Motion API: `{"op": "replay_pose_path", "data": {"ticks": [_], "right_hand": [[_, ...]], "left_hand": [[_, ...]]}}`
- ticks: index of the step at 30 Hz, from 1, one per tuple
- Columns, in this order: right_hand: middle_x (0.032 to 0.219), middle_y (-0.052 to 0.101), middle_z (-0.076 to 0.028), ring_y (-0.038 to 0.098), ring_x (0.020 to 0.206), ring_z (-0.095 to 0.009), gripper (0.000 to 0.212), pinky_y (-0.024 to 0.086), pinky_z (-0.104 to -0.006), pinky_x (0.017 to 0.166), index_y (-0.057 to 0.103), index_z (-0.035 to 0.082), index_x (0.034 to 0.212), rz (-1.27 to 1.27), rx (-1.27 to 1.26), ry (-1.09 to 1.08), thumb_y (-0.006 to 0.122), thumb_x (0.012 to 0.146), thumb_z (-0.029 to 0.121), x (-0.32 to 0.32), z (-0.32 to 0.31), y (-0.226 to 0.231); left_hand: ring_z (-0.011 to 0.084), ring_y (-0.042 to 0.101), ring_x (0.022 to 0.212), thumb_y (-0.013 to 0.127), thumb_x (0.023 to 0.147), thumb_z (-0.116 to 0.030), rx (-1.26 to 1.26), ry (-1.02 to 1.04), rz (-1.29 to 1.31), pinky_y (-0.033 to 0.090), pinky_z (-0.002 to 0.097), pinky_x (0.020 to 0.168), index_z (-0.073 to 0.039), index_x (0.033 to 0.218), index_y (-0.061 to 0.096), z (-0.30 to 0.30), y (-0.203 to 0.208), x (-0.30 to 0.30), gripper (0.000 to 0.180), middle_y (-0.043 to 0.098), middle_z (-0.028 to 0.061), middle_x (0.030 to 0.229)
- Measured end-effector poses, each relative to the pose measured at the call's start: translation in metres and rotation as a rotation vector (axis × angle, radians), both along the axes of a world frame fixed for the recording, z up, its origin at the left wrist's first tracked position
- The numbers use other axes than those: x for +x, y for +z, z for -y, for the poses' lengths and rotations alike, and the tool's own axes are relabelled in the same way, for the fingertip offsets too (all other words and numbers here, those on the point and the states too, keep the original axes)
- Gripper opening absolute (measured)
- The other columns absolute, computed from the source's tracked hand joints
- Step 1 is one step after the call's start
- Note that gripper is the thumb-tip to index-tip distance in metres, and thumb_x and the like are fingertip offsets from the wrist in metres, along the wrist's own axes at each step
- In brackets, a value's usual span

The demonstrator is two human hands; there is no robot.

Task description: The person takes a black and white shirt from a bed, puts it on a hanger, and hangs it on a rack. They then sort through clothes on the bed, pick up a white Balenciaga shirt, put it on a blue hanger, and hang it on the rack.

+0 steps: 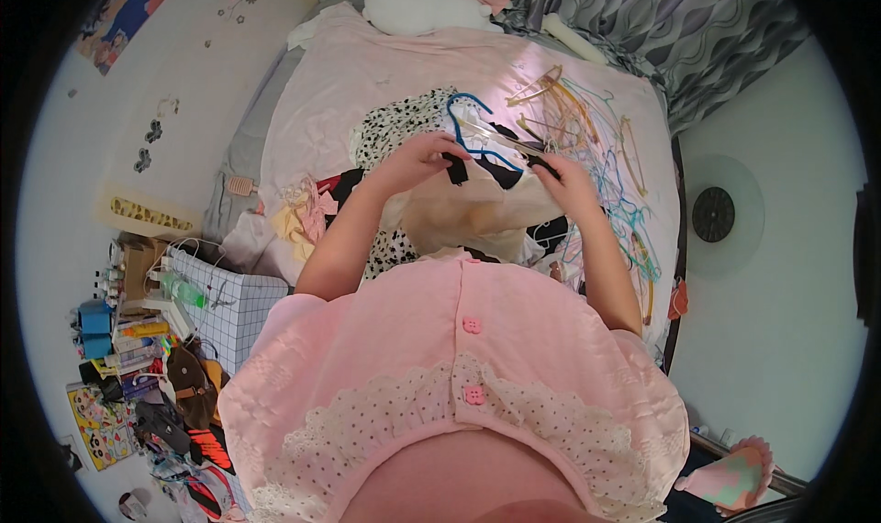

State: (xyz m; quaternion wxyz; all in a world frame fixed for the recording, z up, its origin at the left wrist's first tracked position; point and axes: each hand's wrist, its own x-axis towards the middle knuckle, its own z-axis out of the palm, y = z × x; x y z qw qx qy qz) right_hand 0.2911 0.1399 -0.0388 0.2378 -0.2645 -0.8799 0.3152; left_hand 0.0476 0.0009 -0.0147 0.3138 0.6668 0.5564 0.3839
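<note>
My left hand (431, 158) is closed with its fingertips on a black strap at the upper left of a cream garment (459, 213). At the garment's other upper corner, my right hand (569, 188) pinches more black cloth. The thin beige cloth hangs between both hands, in front of my body. A blue clothes hanger (456, 124) slants between the hands, its hook pointing away from me. Its left side passes by my left fingertips, and its right end lies near my right fingers. Whether either hand also grips the hanger cannot be made out.
A black-spotted white garment (404, 124) and other clothes lie on the pink bedsheet (317, 92). Many tangled hangers (615, 183) cover the bed's right side. A white checked box (239, 303) stands at the left, beside bottles and bags. A white pillow (427, 7) lies at the far end.
</note>
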Motion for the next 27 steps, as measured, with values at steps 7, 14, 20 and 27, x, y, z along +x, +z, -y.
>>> {"op": "replay_pose_path", "data": {"ticks": [7,14,20,27], "right_hand": [[0.076,0.055,-0.015,0.054,0.070,-0.031,0.010,0.043,-0.0339,0.062,0.056,0.000,0.083,-0.307,0.168,-0.022,0.057,0.074,0.005,-0.029,0.044,0.038],[0.084,0.055,-0.012,0.053,0.079,-0.029,0.018,0.043,-0.0354,0.068,0.055,0.003,0.087,-0.087,0.221,0.197,0.056,0.069,0.000,-0.022,0.051,0.044],[0.101,0.052,-0.011,0.050,0.095,-0.028,0.027,0.040,-0.0337,0.081,0.054,0.006,0.091,-0.164,0.173,0.235,0.052,0.066,-0.004,-0.016,0.035,0.023],[0.095,0.054,-0.011,0.052,0.084,-0.026,0.029,0.041,-0.0313,0.075,0.053,0.004,0.098,-0.233,0.574,-0.152,0.059,0.070,0.007,-0.008,-0.006,0.037]], "left_hand": [[0.0219,0.051,0.093,0.047,0.072,0.009,0.052,0.072,-0.049,0.042,0.0287,0.075,-0.007,0.095,0.061,-0.014,-0.027,0.017,0.031,0.053,0.0104,0.100],[0.0184,0.054,0.084,0.046,0.074,0.009,0.220,0.364,0.223,0.040,0.0257,0.075,-0.003,0.089,0.061,-0.018,-0.030,-0.006,0.024,0.056,0.0077,0.084],[0.0172,0.050,0.080,0.049,0.073,0.007,0.305,0.353,0.092,0.038,0.0248,0.072,-0.003,0.087,0.062,-0.011,-0.009,-0.013,0.021,0.054,0.0050,0.079],[0.0209,0.052,0.074,0.050,0.071,0.006,0.285,0.283,0.074,0.040,0.0274,0.068,-0.005,0.083,0.064,-0.010,-0.013,-0.015,0.021,0.053,0.0075,0.075]]}}
